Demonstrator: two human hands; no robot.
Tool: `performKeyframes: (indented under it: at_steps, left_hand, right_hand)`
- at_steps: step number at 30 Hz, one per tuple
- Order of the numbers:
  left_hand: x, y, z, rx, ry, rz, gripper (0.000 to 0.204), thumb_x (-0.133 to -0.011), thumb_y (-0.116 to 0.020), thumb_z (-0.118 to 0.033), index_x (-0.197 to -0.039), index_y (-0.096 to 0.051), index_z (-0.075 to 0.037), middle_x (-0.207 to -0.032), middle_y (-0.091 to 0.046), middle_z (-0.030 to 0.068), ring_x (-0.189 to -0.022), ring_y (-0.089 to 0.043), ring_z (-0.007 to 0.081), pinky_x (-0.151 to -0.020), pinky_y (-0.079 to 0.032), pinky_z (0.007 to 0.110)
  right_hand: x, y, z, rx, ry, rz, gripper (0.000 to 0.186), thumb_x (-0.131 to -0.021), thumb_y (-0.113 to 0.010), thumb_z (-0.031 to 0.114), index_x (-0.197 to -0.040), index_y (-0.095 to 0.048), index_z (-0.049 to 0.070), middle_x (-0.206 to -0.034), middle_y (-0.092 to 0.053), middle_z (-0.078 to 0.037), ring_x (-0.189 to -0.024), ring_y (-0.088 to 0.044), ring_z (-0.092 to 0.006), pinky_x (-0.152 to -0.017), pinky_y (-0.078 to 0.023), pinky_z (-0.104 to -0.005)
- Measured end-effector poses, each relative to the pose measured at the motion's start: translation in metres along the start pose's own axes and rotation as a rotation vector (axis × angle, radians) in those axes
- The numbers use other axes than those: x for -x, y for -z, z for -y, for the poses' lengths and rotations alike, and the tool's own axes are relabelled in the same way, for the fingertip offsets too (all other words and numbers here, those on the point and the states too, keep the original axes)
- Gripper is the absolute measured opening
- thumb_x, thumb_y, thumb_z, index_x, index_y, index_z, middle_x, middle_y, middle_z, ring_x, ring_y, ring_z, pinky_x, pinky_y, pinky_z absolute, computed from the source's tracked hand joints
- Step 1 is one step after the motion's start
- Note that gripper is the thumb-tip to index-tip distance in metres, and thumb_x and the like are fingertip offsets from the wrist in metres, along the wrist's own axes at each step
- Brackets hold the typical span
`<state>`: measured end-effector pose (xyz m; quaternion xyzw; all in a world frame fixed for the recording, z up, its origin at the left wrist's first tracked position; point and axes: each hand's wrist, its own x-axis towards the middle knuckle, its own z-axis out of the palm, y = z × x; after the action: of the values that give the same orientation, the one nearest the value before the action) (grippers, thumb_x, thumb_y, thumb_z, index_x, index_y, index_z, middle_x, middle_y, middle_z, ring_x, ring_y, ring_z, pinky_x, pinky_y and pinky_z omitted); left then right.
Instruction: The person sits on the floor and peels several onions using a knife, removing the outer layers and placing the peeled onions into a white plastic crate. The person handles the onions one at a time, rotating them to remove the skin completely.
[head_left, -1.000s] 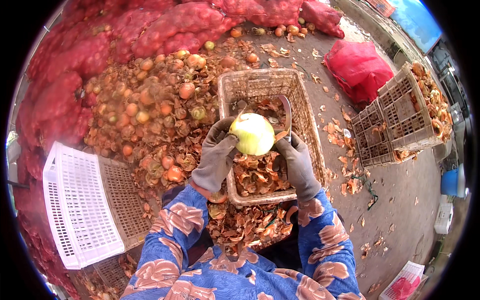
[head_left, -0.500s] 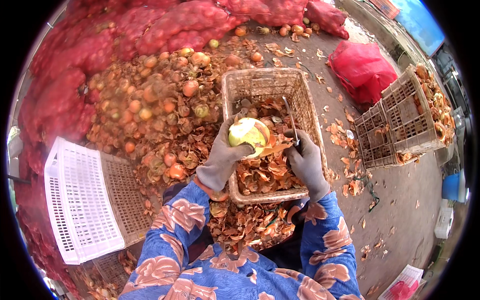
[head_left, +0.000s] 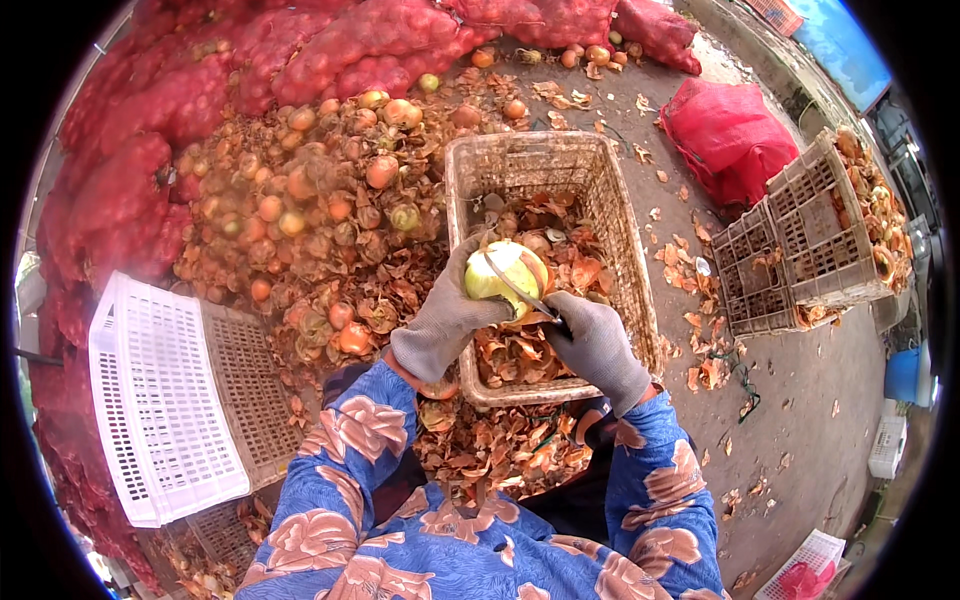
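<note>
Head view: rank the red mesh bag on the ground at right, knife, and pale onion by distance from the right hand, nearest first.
1. Knife: gripped in the right hand.
2. Pale onion: just left, in the left hand.
3. Red mesh bag: upper right, on the ground.

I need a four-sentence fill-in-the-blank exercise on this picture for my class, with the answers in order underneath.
1. The left hand holds an onion, while the right hand grips a ____ whose thin blade crosses it.
2. Both hands are covered by grey ____.
3. From the person's view, the heap of loose onions lies on the ____ side of the brown crate.
4. The sleeves show pinkish flowers on a ____ background.

Missing words: knife; gloves; left; blue.
</note>
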<state>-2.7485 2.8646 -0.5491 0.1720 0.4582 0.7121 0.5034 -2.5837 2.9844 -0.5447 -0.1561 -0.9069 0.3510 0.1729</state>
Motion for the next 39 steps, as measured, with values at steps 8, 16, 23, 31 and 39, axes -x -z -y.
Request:
performKeyframes:
  at_steps: [8, 16, 23, 31, 39]
  left_hand:
    - [-0.008, 0.008, 0.012, -0.165, -0.075, -0.032, 0.096, -0.058, -0.075, 0.014, -0.141, -0.028, -0.002, -0.128, -0.051, 0.0105, -0.115, -0.054, 0.0216, -0.095, -0.049, 0.035]
    - [-0.006, 0.005, 0.010, -0.163, -0.034, -0.075, 0.095, -0.059, -0.076, 0.011, -0.139, -0.027, 0.000, -0.124, -0.053, 0.0126, -0.113, -0.056, 0.0228, -0.094, -0.050, 0.035]
    - [-0.007, 0.009, 0.016, -0.073, 0.049, -0.142, 0.080, -0.064, -0.066, 0.013, -0.135, -0.031, -0.001, -0.120, -0.054, 0.0147, -0.109, -0.059, 0.0244, -0.093, -0.052, 0.035]
    - [-0.002, 0.003, 0.003, -0.089, 0.095, -0.097, 0.074, -0.068, -0.060, 0.011, -0.135, -0.032, 0.000, -0.119, -0.055, 0.0147, -0.108, -0.059, 0.0259, -0.094, -0.051, 0.036]
    - [0.005, 0.007, -0.025, 0.025, 0.031, -0.073, 0.068, -0.071, -0.054, -0.004, -0.134, -0.031, 0.004, -0.127, -0.048, 0.0191, -0.116, -0.053, 0.0277, -0.100, -0.047, 0.038]
  right_hand:
    - [0.002, -0.005, -0.002, 0.078, 0.031, 0.059, 0.019, -0.073, -0.067, 0.009, -0.088, -0.055, 0.008, -0.080, -0.060, -0.012, -0.074, -0.063, -0.0325, -0.062, -0.050, -0.0400]
    - [0.004, -0.009, -0.011, 0.220, 0.052, 0.013, 0.017, -0.078, -0.067, 0.013, -0.090, -0.055, 0.009, -0.078, -0.060, -0.010, -0.072, -0.063, -0.0302, -0.060, -0.049, -0.0393]
    - [0.009, -0.011, -0.018, 0.301, 0.075, -0.075, 0.018, -0.079, -0.067, 0.014, -0.091, -0.054, 0.011, -0.077, -0.060, -0.007, -0.071, -0.063, -0.0272, -0.058, -0.049, -0.0376]
    - [0.006, -0.017, -0.021, 0.345, 0.014, -0.065, 0.019, -0.078, -0.067, 0.015, -0.090, -0.053, 0.011, -0.078, -0.060, -0.006, -0.071, -0.063, -0.0264, -0.058, -0.049, -0.0390]
    - [0.022, -0.005, -0.076, 0.421, -0.316, 0.036, 0.013, -0.083, -0.062, 0.014, -0.090, -0.053, 0.008, -0.077, -0.062, -0.014, -0.072, -0.063, -0.0344, -0.061, -0.049, -0.0430]
